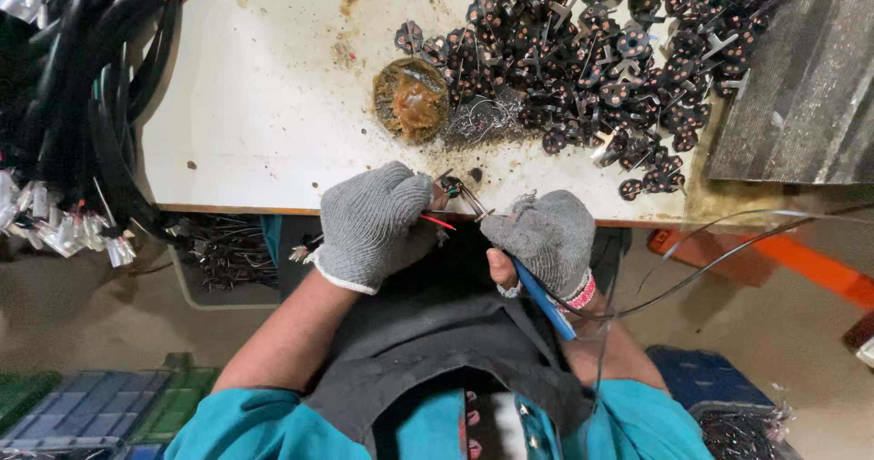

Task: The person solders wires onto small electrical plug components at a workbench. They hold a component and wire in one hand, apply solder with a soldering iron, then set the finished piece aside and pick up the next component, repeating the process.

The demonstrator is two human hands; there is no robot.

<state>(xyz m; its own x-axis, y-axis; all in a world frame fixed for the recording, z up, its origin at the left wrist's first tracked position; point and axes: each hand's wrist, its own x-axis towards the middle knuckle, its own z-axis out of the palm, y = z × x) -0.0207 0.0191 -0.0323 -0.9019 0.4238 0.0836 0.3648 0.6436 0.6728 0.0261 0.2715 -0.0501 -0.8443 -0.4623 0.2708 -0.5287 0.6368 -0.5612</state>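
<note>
My left hand (371,222), in a grey knit glove, pinches a small black plug part with red wire (439,221) at the table's front edge. My right hand (542,237), also gloved, grips a blue-handled soldering iron (544,302); its metal tip (472,202) points up-left onto the part between both hands. A thin black cord runs from the iron off to the right. A large heap of dark plug parts with copper pins (601,55) covers the far right of the white table (264,105). A round tin of brown flux (411,98) sits just beyond my hands.
Bundles of black cables with clear-capped ends (73,132) hang at the left. A grey ridged board (801,87) lies at the right. An orange bar (801,264) and blue and green crates (91,410) are on the floor below. Wire scraps (482,119) lie beside the tin.
</note>
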